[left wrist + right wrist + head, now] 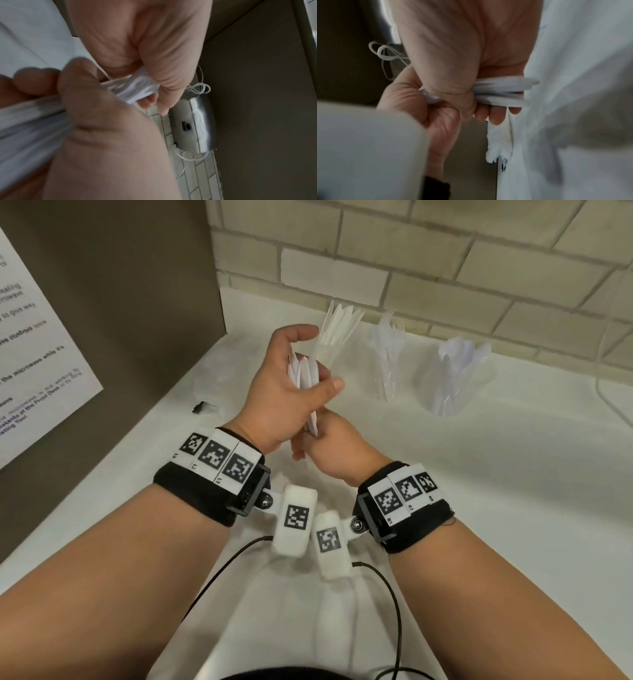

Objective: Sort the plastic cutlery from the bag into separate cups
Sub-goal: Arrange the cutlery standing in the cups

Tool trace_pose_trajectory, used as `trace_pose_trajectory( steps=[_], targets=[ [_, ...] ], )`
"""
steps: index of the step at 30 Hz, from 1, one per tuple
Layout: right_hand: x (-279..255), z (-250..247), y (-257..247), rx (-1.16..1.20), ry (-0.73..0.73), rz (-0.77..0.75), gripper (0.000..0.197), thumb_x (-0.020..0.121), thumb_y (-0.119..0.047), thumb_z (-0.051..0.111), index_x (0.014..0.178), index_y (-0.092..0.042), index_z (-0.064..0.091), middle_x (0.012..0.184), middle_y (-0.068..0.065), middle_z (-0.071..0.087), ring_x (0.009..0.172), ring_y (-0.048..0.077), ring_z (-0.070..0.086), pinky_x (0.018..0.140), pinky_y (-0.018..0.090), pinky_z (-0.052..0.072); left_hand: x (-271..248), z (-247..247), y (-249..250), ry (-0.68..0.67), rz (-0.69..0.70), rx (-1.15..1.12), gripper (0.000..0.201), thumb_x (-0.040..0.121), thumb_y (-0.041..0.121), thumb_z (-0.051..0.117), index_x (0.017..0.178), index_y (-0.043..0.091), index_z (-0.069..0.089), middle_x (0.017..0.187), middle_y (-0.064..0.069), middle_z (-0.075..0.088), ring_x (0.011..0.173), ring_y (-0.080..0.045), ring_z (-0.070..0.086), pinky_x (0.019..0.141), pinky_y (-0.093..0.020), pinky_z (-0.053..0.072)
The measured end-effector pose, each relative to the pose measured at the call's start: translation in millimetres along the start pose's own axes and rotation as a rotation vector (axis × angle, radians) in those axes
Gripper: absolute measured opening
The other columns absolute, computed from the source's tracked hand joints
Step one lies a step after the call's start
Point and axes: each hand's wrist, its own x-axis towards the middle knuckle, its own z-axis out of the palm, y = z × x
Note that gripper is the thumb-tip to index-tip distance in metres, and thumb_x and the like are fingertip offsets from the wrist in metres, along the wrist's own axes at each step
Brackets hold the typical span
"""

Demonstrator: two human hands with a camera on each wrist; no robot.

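My left hand (310,371) grips a bundle of several white plastic cutlery pieces (305,378) upright above the counter; which kind they are I cannot tell. My right hand (318,441) sits just below and grips the bundle's lower end. The wrist views show the bundle (137,89) (501,92) squeezed inside curled fingers. Three clear cups stand in a row by the wall: the knife cup (337,337) right behind my left hand, the fork cup (388,361) in the middle, and the spoon cup (452,374) on the right.
A crumpled clear bag (209,385) lies on the white counter (479,474) left of my hands. A dark appliance side with a paper notice (37,354) closes off the left. The brick wall (445,268) runs behind the cups. A white cable (613,402) lies far right.
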Motion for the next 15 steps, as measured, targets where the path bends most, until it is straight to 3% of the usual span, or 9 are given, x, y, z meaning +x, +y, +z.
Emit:
trace_pose_trajectory(
  steps=[3, 5, 7, 10, 12, 15],
  targets=[
    [-4, -1, 2, 0.118, 0.012, 0.037, 0.013, 0.087, -0.013, 0.064, 0.085, -0.018, 0.053, 0.073, 0.006, 0.064, 0.066, 0.020, 0.064, 0.069, 0.036, 0.054, 2, -2, 4, 0.035, 0.023, 0.002, 0.039, 0.084, 0.010, 0.065, 0.115, 0.026, 0.046, 0.076, 0.004, 0.055, 0.074, -0.011, 0.057, 0.077, -0.028, 0.050],
    [-6, -1, 5, 0.114, 0.000, 0.089, 0.017, 0.086, -0.024, 0.068, 0.081, -0.015, 0.054, 0.065, 0.006, 0.062, 0.058, 0.020, 0.060, 0.057, 0.034, 0.052, 2, -4, 6, 0.041, 0.012, -0.080, 0.038, 0.084, 0.010, 0.065, 0.116, 0.023, 0.046, 0.076, 0.004, 0.054, 0.075, -0.013, 0.057, 0.080, -0.034, 0.053],
    [-6, 1, 6, 0.087, 0.000, 0.108, 0.027, 0.089, -0.028, 0.064, 0.072, -0.014, 0.048, 0.056, 0.003, 0.051, 0.048, 0.017, 0.049, 0.046, 0.029, 0.043, 1, -2, 6, 0.040, -0.021, -0.201, 0.047, 0.083, 0.008, 0.066, 0.122, 0.022, 0.044, 0.078, 0.004, 0.055, 0.078, -0.013, 0.058, 0.082, -0.037, 0.055],
    [-5, 2, 4, 0.113, 0.063, 0.085, 0.032, 0.092, -0.025, 0.057, 0.065, -0.018, 0.039, 0.049, -0.007, 0.039, 0.040, 0.007, 0.034, 0.046, 0.025, 0.030, 1, -4, -1, 0.025, -0.157, -0.459, 0.075, 0.077, 0.007, 0.072, 0.136, 0.024, 0.030, 0.095, -0.003, 0.061, 0.096, -0.017, 0.063, 0.093, -0.034, 0.052],
    [-4, 2, 3, 0.184, 0.101, 0.106, 0.032, 0.093, -0.024, 0.053, 0.064, -0.019, 0.040, 0.044, -0.011, 0.038, 0.037, 0.006, 0.033, 0.042, 0.023, 0.028, 0, -9, -5, -0.088, -0.261, -0.398, 0.079, 0.068, 0.020, 0.080, 0.134, 0.017, 0.036, 0.107, -0.003, 0.064, 0.103, -0.011, 0.065, 0.092, -0.028, 0.051],
    [-1, 3, 2, 0.153, 0.102, 0.108, 0.019, 0.093, -0.023, 0.048, 0.075, -0.019, 0.052, 0.046, -0.008, 0.039, 0.039, 0.009, 0.035, 0.042, 0.021, 0.027, -9, -6, -5, -0.317, -0.343, -0.092, 0.030, 0.079, 0.029, 0.073, 0.104, 0.017, 0.061, 0.092, 0.004, 0.071, 0.089, -0.001, 0.067, 0.081, -0.016, 0.050]
  ],
)
